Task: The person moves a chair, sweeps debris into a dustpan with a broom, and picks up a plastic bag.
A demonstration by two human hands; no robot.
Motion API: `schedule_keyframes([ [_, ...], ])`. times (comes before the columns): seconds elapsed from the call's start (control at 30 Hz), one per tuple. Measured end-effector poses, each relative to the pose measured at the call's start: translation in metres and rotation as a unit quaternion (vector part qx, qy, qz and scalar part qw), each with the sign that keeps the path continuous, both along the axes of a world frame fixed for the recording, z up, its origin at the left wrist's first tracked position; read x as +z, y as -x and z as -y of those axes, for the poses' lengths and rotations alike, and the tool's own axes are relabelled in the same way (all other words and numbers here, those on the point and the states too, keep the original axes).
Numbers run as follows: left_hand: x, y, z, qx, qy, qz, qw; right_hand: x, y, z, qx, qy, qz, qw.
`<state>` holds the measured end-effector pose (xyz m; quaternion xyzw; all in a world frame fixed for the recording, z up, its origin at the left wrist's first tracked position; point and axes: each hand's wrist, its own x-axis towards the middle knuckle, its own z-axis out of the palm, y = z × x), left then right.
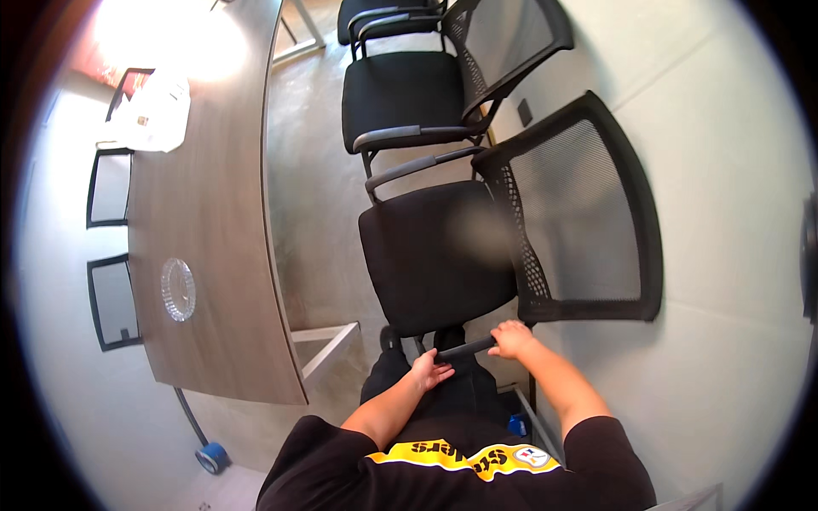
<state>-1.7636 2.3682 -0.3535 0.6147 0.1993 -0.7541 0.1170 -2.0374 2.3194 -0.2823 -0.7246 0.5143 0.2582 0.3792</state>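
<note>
both hands, left hand [430, 370] and right hand [511, 339], were clenched around the near armrest [467, 347] of the black mesh-back chair [511, 247].

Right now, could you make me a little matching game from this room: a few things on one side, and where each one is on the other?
Things:
1. glass dish
2. left hand
3. right hand
4. roll of blue tape

Places:
A. on the floor by the table leg
B. near end of the chair armrest
C. far end of the armrest
D. on the wooden table

Pairs: 1-D, 2-B, 3-C, 4-A
</note>
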Motion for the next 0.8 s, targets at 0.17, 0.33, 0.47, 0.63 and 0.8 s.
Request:
schedule_keyframes([
  [0.17,-0.029,0.011,0.002,0.129,-0.020,0.087,0.988,-0.054,0.014,0.001,-0.062,-0.087,0.034,0.994],
  [0.33,-0.020,-0.004,0.020,0.093,0.085,0.121,0.985,-0.053,0.006,0.008,-0.129,-0.004,0.098,0.987],
  [0.47,-0.016,-0.018,0.063,0.065,0.119,0.118,0.984,-0.059,-0.010,0.034,-0.164,0.026,0.112,0.980],
  [0.63,0.009,-0.014,0.065,0.050,0.141,0.143,0.978,-0.054,-0.019,0.033,-0.153,0.013,0.093,0.984],
  [0.8,0.007,-0.045,0.069,-0.240,0.160,0.119,0.950,-0.041,-0.034,0.029,-0.156,0.040,0.052,0.986],
])
